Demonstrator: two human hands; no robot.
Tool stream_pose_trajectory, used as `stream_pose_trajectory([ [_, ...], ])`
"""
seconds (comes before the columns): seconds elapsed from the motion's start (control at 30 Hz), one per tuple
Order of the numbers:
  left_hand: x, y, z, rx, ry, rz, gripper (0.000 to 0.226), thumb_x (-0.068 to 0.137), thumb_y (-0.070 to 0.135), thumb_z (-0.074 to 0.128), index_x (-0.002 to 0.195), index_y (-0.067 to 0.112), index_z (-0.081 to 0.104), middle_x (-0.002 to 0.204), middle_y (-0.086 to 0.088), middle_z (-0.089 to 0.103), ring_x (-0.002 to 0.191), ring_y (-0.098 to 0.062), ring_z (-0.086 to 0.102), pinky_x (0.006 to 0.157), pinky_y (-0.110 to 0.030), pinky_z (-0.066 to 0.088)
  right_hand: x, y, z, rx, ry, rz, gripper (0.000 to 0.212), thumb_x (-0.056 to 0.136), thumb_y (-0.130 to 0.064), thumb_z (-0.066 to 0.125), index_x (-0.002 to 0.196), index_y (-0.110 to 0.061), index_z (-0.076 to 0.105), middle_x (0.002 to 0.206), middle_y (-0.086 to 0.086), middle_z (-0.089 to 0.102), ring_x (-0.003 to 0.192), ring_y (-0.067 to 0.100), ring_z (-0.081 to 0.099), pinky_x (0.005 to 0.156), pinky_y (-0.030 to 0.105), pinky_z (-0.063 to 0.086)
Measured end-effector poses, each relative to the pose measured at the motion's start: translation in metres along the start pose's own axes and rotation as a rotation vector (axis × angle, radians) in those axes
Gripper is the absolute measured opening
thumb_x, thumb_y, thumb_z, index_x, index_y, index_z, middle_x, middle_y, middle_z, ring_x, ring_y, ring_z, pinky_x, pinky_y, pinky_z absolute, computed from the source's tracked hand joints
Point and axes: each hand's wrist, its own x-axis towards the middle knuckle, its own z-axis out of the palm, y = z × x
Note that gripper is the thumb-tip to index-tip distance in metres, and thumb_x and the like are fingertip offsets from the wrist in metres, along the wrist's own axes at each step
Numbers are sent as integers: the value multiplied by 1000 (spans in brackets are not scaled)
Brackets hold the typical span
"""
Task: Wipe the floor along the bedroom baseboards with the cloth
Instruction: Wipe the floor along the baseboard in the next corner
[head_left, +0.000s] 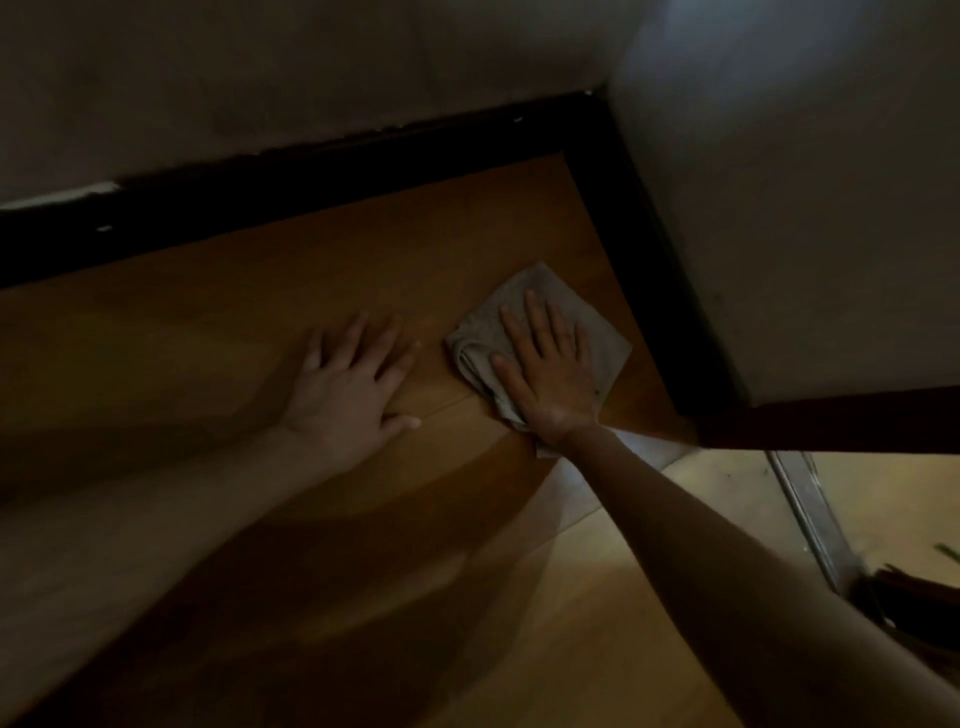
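A folded grey cloth lies flat on the wooden floor near the room's corner. My right hand presses down on it with straight, spread fingers. My left hand rests flat on the bare floor just left of the cloth, fingers spread, holding nothing. A dark baseboard runs along the far wall, and a second stretch of baseboard runs down the right wall. The cloth's right edge is a short gap from the right baseboard.
Pale walls meet at the corner above the cloth. A dark red door edge or frame crosses at the right. A metal threshold strip and a dark object lie at the lower right. The scene is dim.
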Motion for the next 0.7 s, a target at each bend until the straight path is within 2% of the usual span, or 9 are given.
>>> stream_pose_trajectory([
  [0.07, 2, 7, -4, -34, -19, -28, 81, 92, 70, 24, 152, 31, -13, 160, 1, -21, 147, -30, -16, 117, -57, 3, -11, 3, 4, 24, 10, 82, 64, 96, -63, 13, 153, -37, -3, 161, -6, -11, 147, 13, -16, 119, 46, -8],
  [0.2, -2, 18, -10, -87, -8, -107, 77, 93, 65, 34, 154, 34, -3, 162, 0, -12, 148, -29, -9, 117, -56, 8, -66, 2, 19, 75, 80, 355, 74, 91, -70, 6, 154, -31, 3, 162, 10, 3, 149, 23, -4, 120, 47, -3],
  [0.27, -5, 24, -9, -90, 7, -117, 75, 94, 63, 36, 153, 36, -1, 162, 0, -10, 148, -29, -9, 117, -56, 8, -77, 5, 21, 67, 72, 345, 76, 91, -70, 1, 154, -29, 11, 161, 13, 8, 149, 25, -2, 121, 46, 0],
  [0.33, -10, 29, -8, -94, -11, -107, 74, 94, 63, 35, 153, 37, -3, 162, 0, -12, 148, -29, -11, 117, -56, 6, -60, 12, 11, 28, 49, 247, 72, 94, -66, 5, 153, -27, 15, 160, 15, 12, 149, 28, 1, 120, 44, -2],
  [0.43, -18, 35, -6, -118, -38, -102, 75, 93, 66, 33, 153, 39, -3, 162, 2, -13, 148, -28, -12, 117, -57, 5, -7, 30, -7, 19, -27, 143, 66, 95, -65, 13, 153, -35, 7, 162, 9, 7, 149, 23, 0, 119, 42, -4],
  [0.5, -20, 39, -5, -128, -49, -97, 75, 92, 67, 33, 153, 40, -2, 162, 2, -13, 148, -29, -10, 117, -57, 5, 9, 48, -15, 36, -23, 125, 72, 90, -73, 7, 153, -38, 6, 162, 5, 8, 149, 21, 2, 120, 43, 1],
  [0.6, -23, 46, -6, -127, -89, -89, 76, 93, 66, 35, 153, 39, -3, 162, 2, -15, 148, -30, -9, 117, -58, 7, -40, 68, -8, 9, 53, 226, 68, 92, -66, 11, 153, -34, 10, 161, 9, 11, 149, 24, 6, 120, 41, 8],
  [0.7, -25, 51, -3, -160, -105, -123, 77, 94, 63, 38, 153, 39, -5, 161, 2, -18, 148, -32, -11, 117, -58, 7, -110, 80, 12, -47, 55, 250, 64, 99, -56, 15, 154, -22, 14, 159, 20, 9, 148, 32, 4, 119, 47, 13],
])
